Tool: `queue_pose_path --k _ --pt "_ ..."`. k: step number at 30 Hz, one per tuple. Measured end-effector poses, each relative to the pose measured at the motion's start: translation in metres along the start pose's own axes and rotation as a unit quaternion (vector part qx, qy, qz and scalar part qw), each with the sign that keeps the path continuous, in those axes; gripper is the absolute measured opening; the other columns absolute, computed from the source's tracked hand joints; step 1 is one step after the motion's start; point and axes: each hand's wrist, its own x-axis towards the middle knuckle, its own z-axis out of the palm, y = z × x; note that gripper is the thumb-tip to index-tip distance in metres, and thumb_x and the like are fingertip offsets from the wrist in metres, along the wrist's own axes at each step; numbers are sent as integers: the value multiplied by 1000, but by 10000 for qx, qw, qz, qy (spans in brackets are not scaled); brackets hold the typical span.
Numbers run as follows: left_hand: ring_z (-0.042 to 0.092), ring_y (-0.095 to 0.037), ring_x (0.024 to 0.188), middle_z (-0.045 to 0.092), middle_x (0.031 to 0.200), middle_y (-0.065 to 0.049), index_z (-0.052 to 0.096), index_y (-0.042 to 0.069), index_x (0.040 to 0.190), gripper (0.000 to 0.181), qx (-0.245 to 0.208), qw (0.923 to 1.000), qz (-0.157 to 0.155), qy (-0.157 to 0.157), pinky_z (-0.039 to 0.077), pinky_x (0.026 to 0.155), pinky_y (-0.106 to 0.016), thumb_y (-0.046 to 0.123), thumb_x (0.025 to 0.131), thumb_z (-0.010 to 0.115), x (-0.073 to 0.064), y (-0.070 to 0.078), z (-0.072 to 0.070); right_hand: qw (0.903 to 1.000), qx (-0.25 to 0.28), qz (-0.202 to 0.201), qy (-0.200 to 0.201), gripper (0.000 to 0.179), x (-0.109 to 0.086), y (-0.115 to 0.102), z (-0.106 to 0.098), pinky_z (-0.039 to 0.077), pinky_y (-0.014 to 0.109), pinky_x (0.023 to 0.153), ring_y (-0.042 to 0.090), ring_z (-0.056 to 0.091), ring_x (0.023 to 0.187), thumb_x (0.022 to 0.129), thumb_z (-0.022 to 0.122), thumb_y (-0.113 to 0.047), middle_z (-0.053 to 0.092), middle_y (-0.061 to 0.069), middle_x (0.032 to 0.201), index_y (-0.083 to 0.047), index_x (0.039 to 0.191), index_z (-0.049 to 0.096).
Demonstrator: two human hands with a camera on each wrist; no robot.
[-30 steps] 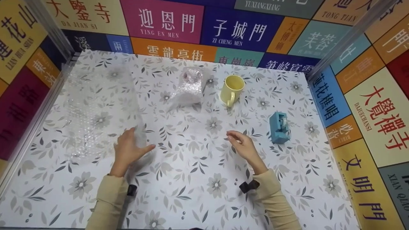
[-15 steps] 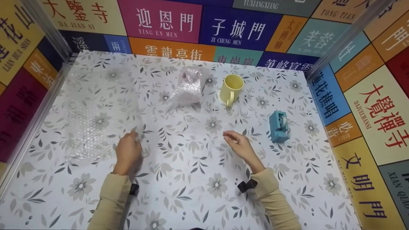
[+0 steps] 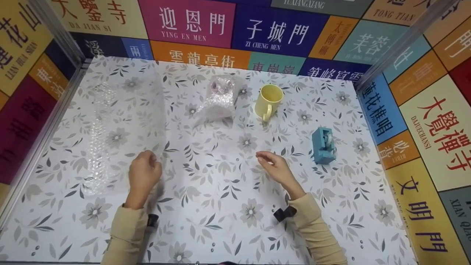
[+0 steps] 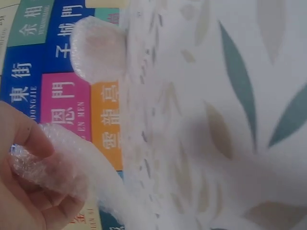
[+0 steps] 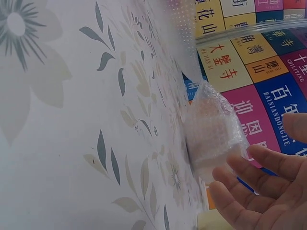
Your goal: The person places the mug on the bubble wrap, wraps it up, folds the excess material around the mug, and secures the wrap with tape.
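Observation:
My left hand [image 3: 143, 175] pinches the near right corner of a clear bubble wrap sheet [image 3: 98, 147] on the left of the table. In the left wrist view, the thumb and fingers close on the sheet's edge [image 4: 91, 158], which lifts off the surface there. My right hand [image 3: 278, 171] hovers with loosely bent fingers and holds nothing; the right wrist view shows its fingers [image 5: 268, 182] spread apart. Farther back sits a bundle wrapped in bubble wrap [image 3: 220, 95], its contents blurred by the wrap. A yellow mug [image 3: 265, 105] stands upright beside it.
A teal tape dispenser [image 3: 322, 149] stands to the right, beyond my right hand. The table [image 3: 206, 221] has a floral cover. Panels with large printed characters [image 3: 189, 25] rise at the back and both sides.
My left hand goes from spread fingers to pinching the bubble wrap's edge. The sheet has shifted slightly, its near edge now lower and raised at the hand. My right hand barely moves.

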Motion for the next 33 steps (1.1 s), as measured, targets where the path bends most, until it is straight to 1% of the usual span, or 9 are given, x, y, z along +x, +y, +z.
queue_pose_path --k 4,7,11,17,20,24,29,31,33 --pt "47 -27 53 53 63 -14 54 -3 70 7 -304 9976 588 218 40 49 -38 -6 64 51 -5 13 2 10000 -71 -14 44 28 2 5 0 45 41 87 29 56 103 90 54 -11 61 17 110 7 112 59" --pt "44 -22 52 51 62 -11 52 -1 69 9 -469 9944 907 284 38 47 -34 -8 63 52 -10 25 5 9999 -94 -69 36 28 3 6 0 45 41 87 29 56 103 90 54 -11 62 17 109 7 112 59" --pt "45 -19 52 50 63 -9 51 0 70 12 -791 9888 1196 409 39 47 -32 -8 61 52 -18 40 10 9999 -86 -102 60 27 5 5 1 45 40 87 28 57 101 90 55 -10 63 16 107 6 110 60" --pt "50 -16 55 51 65 -7 50 1 72 15 -1368 9761 1599 545 43 47 -28 -9 61 48 -28 59 14 9999 -19 -155 32 26 6 2 0 45 41 87 31 56 101 90 54 -7 62 20 108 9 110 59" --pt "46 -15 55 48 65 -5 48 2 71 16 -1565 9691 1839 502 41 48 -26 -8 60 47 -34 71 17 10000 6 -90 -38 27 0 -14 -2 46 38 85 33 55 102 90 53 -6 60 23 109 11 111 57" --pt "43 -14 56 46 65 -3 47 3 71 15 -1819 9577 2211 302 38 50 -24 -7 60 45 -42 87 23 9999 33 -2 -97 28 -7 -34 -5 45 39 86 34 54 103 91 52 -6 59 24 110 12 111 56" --pt "42 -12 57 45 66 -3 47 3 71 17 -2034 9390 2775 -8 39 50 -19 -8 59 43 -52 102 32 10000 15 -25 -70 28 -8 -35 -6 43 44 88 35 54 104 90 52 -6 59 24 110 13 112 56" --pt "42 -10 57 45 66 -2 46 3 71 18 -2056 9320 2983 -86 39 49 -16 -8 58 43 -55 105 35 10000 34 4 -90 28 -6 -34 -6 45 42 86 34 55 103 90 52 -6 59 24 110 13 112 56" --pt "42 -9 57 44 66 -2 46 4 71 19 -2053 9273 3126 -134 38 49 -14 -9 57 44 -57 107 37 9997 165 30 -159 29 0 -30 -5 47 37 84 32 55 102 91 52 -7 59 24 110 12 113 55"
